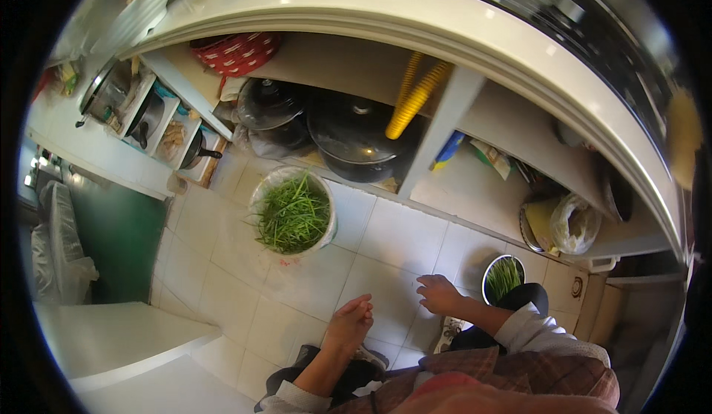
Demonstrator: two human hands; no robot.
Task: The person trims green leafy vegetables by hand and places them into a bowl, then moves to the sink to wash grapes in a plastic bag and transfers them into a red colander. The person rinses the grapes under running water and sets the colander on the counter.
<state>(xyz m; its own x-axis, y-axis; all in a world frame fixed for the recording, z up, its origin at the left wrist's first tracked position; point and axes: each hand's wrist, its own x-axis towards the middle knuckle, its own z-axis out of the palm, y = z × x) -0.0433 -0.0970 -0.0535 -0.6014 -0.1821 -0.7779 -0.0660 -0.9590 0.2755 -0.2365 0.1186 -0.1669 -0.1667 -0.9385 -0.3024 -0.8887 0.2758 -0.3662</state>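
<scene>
My left hand [351,324] hangs over the floor tiles with its fingers curled inward, and nothing shows in it. To its right, my right hand [439,295] is held palm down, its fingers slightly bent and apart, with no object visible in them. Ahead and to the left stands a white bucket [332,235] lined with clear plastic, heaped with long green grass-like leaves [293,212]. By my right knee is a smaller pot [485,281] holding more upright green blades [505,278]. Neither hand touches the greens.
Open cabinet shelves ahead hold black lidded pots [356,136], a red patterned basket [238,53] and a yellow corrugated hose [416,108]. A plastic bag [576,225] rests at the lower right shelf. Pull-out racks with pans [194,149] stand left; a white panel [128,341] juts in.
</scene>
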